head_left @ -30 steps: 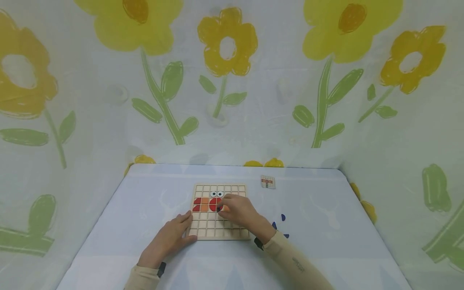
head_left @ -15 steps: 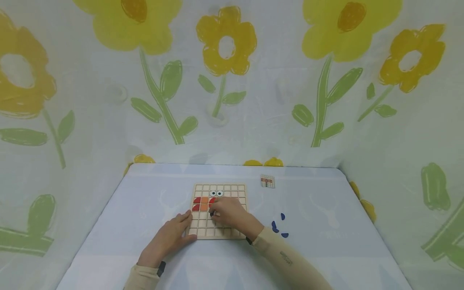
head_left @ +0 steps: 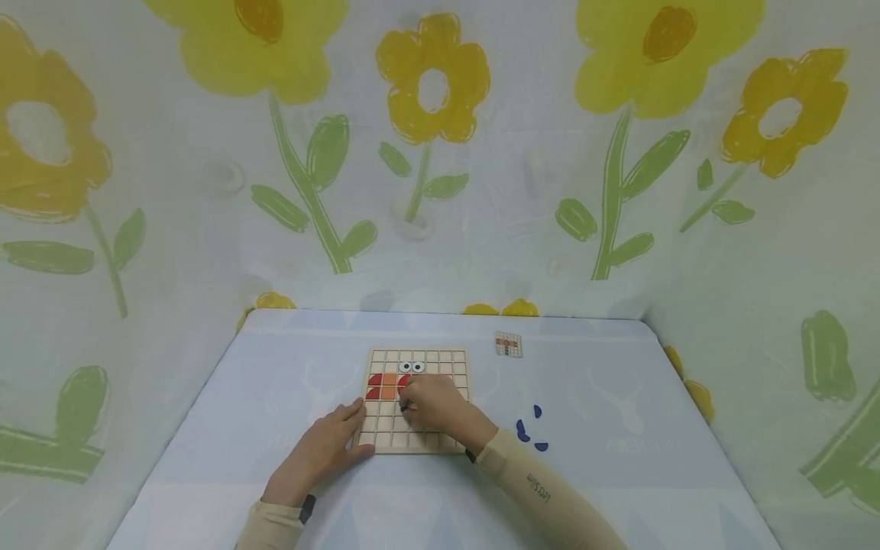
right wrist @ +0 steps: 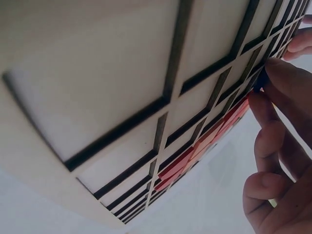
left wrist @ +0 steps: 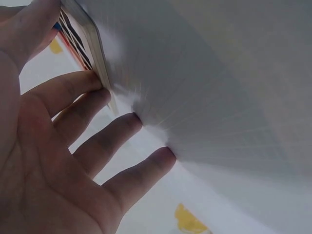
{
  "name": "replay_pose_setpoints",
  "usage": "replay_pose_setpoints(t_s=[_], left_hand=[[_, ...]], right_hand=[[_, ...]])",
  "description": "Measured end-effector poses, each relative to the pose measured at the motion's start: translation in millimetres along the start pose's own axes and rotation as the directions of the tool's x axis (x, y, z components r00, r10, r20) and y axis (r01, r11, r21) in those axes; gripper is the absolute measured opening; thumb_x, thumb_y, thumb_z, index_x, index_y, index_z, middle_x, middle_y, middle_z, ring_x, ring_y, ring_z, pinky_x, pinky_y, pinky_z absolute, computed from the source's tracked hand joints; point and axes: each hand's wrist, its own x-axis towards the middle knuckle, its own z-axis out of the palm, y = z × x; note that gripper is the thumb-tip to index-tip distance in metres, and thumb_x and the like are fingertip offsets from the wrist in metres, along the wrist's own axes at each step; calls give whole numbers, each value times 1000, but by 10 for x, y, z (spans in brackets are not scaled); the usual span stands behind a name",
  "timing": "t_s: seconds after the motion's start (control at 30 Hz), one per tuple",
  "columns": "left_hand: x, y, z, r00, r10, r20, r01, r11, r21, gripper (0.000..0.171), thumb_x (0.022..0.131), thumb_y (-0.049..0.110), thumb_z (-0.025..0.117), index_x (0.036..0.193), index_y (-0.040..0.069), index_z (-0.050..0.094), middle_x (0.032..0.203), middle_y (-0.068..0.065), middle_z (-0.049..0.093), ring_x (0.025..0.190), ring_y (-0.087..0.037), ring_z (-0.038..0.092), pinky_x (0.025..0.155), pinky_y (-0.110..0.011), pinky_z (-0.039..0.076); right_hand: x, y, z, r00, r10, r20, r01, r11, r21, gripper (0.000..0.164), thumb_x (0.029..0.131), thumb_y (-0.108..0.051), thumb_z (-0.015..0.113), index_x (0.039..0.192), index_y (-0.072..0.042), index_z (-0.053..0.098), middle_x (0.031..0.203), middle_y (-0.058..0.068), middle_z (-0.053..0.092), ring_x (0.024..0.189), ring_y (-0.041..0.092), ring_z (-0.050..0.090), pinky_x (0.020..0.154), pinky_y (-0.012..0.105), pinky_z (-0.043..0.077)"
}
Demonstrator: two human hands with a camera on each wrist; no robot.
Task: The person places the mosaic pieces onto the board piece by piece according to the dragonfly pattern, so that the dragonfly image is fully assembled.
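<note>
A wooden grid board (head_left: pixel 383 441) lies on the table. My left hand (head_left: pixel 326 447) touches its left edge and near corner; in the left wrist view two fingertips meet the board's side (left wrist: pixel 97 51), and the other fingers are spread. Over the middle of the board, my right hand (head_left: pixel 440 403) pinches a small dark blue piece (right wrist: pixel 262 80) between thumb and index finger, just below the red pieces (head_left: pixel 403 384). Orange pieces (head_left: pixel 388 386) and dark red pieces (head_left: pixel 373 386) fill cells at left. Two eye pieces (head_left: pixel 412 367) sit above. The right hand hides part of the row.
Several loose blue pieces (head_left: pixel 541 447) lie on the table right of the board, beside the right forearm. A small pattern card (head_left: pixel 509 344) lies beyond the board's far right corner. Flower-printed cloth (head_left: pixel 481 229) stands behind the table and at both sides.
The right hand has moved slightly left and nearer on the board with the blue piece, then stays nearly still. More loose blue pieces show beside the forearm. The left hand keeps its place.
</note>
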Motion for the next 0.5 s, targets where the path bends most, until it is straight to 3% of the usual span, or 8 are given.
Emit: replay_pose_setpoints(t_s=[0.5], left_hand=[[5, -24, 2, 1000, 17, -4, -17, 1000, 4, 75, 89, 42, 77, 145, -2, 52, 154, -16, 46, 137, -46, 45, 111, -59, 42]], right_hand=[[-1, -10, 13, 999, -23, -36, 21, 999, -42, 5, 89, -26, 79, 91, -29, 83, 90, -16, 71, 84, 0, 66, 70, 17, 56]])
